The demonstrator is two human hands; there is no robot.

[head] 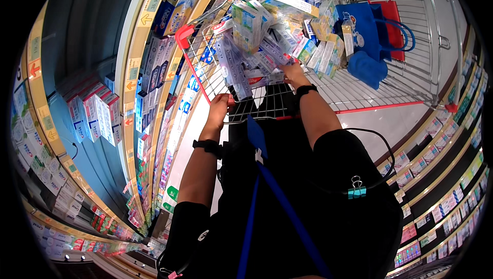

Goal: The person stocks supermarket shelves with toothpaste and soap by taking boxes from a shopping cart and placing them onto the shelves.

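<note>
A wire shopping cart (pixel 379 107) with red edging stands before me. My left hand (pixel 220 107) is curled around the red rail at its near left corner. Inside the cart, my right hand (pixel 294 74) reaches into a heap of toothpaste boxes; its fingertips touch the boxes, and whether they grip one is hidden. Just left of those fingers lies a red-and-white Colgate box (pixel 259 80). A long pale purple box (pixel 233 67) leans at the cart's left side. Behind it, a green-and-white carton (pixel 247 24) rises above the heap.
A blue tote bag (pixel 360 24) and a bundled blue cloth (pixel 368 69) lie in the cart's right part. Shelves of toothpaste (pixel 163 55) run close along the left, with stacked boxes (pixel 96 111) on one. More stocked shelves (pixel 427 155) line the right. A blue lanyard (pixel 279 209) hangs before me.
</note>
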